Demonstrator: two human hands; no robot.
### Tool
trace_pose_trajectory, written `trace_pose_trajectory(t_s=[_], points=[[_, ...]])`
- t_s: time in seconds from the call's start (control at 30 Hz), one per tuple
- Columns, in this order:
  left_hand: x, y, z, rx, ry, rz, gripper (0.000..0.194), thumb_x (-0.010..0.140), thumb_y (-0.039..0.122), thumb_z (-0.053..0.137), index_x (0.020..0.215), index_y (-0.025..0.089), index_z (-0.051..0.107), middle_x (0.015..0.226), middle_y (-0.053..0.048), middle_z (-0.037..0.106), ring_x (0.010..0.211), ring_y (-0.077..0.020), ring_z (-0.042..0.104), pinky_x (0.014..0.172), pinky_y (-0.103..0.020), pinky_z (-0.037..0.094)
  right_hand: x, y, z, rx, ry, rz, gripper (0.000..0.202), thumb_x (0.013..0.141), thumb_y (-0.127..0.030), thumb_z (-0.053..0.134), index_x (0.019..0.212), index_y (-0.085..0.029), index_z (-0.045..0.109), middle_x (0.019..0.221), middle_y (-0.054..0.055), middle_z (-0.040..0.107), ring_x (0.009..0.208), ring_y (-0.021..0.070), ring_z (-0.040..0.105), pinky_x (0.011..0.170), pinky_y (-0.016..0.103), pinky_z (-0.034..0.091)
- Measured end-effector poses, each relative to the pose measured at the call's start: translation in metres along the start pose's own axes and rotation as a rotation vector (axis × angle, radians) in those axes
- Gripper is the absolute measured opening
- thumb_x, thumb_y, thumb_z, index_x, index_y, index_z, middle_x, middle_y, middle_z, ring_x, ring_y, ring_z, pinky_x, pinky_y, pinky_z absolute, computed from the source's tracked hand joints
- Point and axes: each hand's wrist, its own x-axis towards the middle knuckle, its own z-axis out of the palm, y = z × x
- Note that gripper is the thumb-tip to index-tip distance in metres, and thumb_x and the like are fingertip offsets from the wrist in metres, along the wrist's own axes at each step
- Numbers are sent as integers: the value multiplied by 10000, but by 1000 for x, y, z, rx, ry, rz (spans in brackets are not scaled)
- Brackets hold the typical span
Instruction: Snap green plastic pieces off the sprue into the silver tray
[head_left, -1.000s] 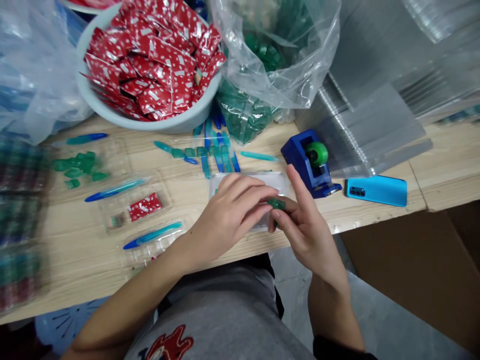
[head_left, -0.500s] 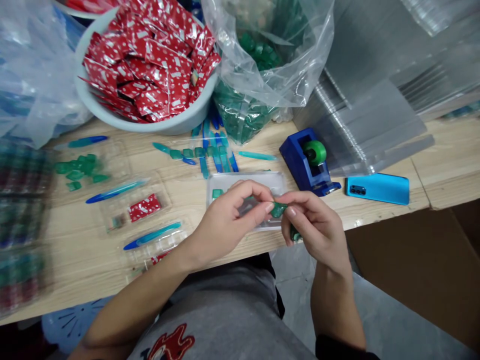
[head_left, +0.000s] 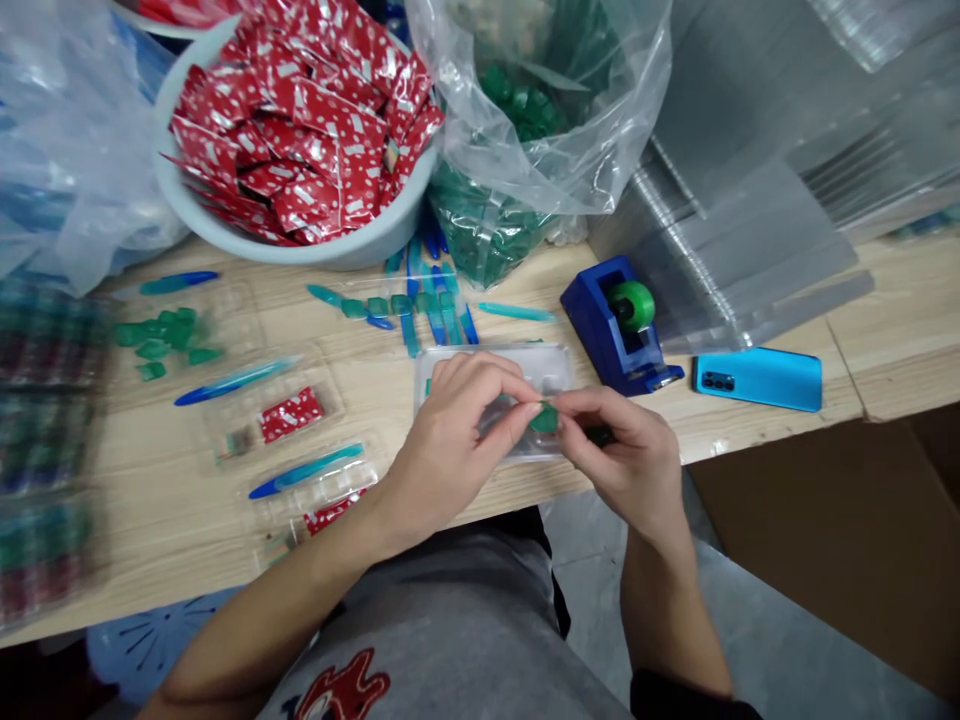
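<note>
- Head view: pinching unplaced green piece (head_left: 544,417) between fingertips of left hand (head_left: 450,440) and right hand (head_left: 630,450); something dark (head_left: 600,435) under right fingers.
- See side trays (head_left: 225,420) already bearing red packets (head_left: 291,415).

The left hand (head_left: 456,438) and right hand (head_left: 628,448) pinch a small translucent green piece (head_left: 544,418) between them, over a shallow clear plastic tray (head_left: 551,368). Beyond stands a round pale-blue tub (head_left: 360,247) heaped with red patterned packets (head_left: 315,130); a blue tape dispenser (head_left: 598,315) sits beside the tray.

No legible text, no readable numbers or brands, white marks on red packets (head_left: 319,135) unreadable
</note>
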Motion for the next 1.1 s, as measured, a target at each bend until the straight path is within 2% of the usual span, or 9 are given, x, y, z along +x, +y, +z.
trace_pose_trajectory(t_s=[0.07, 0.17, 0.37, 0.5, 0.57, 0.67, 0.8, 0.93, 1.1], points=[[-1, 0, -1, -42, -37, -96, 57, 920, 193, 569, 878, 221, 596, 906, 14, 670, 904, -157, 600, 784, -297, 450, 2, -2, 1, -77, 45, -27, 89, 822, -91, 621, 802, -173, 648, 659, -48, 605, 579, 53, 540, 559, 165, 428], [0, -2, -2, -42, -59, -213, 60, 910, 224, 564, 875, 231, 612, 871, 13, 680, 864, -175, 588, 664, -279, 432, 4, -3, 2, -112, 72, 48, 104, 812, -86, 587, 752, -166, 614, 645, -48, 581, 577, 56, 523, 554, 168, 406], [6, -9, 1, 322, -123, -69, 90, 926, 155, 556, 913, 227, 608, 874, 17, 691, 870, -189, 555, 904, -404, 344, 8, -3, 5, -308, -114, 274, 101, 822, -141, 572, 738, -161, 623, 616, -29, 566, 562, 84, 507, 552, 210, 357], [16, -14, 2, 434, -159, -8, 95, 924, 155, 559, 891, 220, 619, 865, -1, 690, 902, -212, 542, 890, -409, 314, 15, -10, 9, -477, -177, 310, 154, 829, -163, 578, 676, -164, 591, 551, -24, 518, 497, 86, 419, 514, 231, 278], [23, -17, 1, 405, -186, -19, 112, 910, 142, 568, 853, 219, 627, 828, 5, 683, 881, -210, 540, 860, -394, 313, 18, -13, 11, -525, -170, 301, 167, 836, -167, 573, 668, -168, 576, 540, -19, 513, 487, 90, 403, 508, 237, 260], [31, -21, 2, 341, -213, -84, 109, 892, 131, 583, 864, 221, 639, 789, 23, 678, 837, -201, 536, 811, -364, 306, 18, -13, 11, -567, -77, 286, 143, 854, -180, 551, 713, -175, 575, 572, -4, 556, 493, 101, 422, 508, 240, 261], [34, -23, 3, 409, -219, -69, 99, 903, 140, 573, 869, 211, 633, 782, 15, 683, 844, -210, 519, 824, -366, 294, 15, -6, 5, -562, 19, 252, 87, 884, -209, 546, 867, -176, 625, 651, 12, 606, 543, 126, 492, 528, 245, 307], [33, -19, 5, 479, -242, -67, 98, 903, 126, 563, 901, 201, 626, 829, -10, 698, 852, -224, 516, 816, -370, 290, 12, 1, 3, -449, -13, 93, 171, 895, -191, 593, 1048, -183, 669, 764, 20, 629, 638, 130, 556, 621, 243, 412], [32, -18, 3, 499, -262, -44, 99, 903, 110, 555, 906, 180, 624, 911, -36, 699, 914, -239, 523, 814, -363, 309, 10, 7, 5, -498, -52, -10, 161, 919, -194, 569, 1000, -205, 708, 804, 34, 624, 674, 134, 571, 614, 239, 410]])
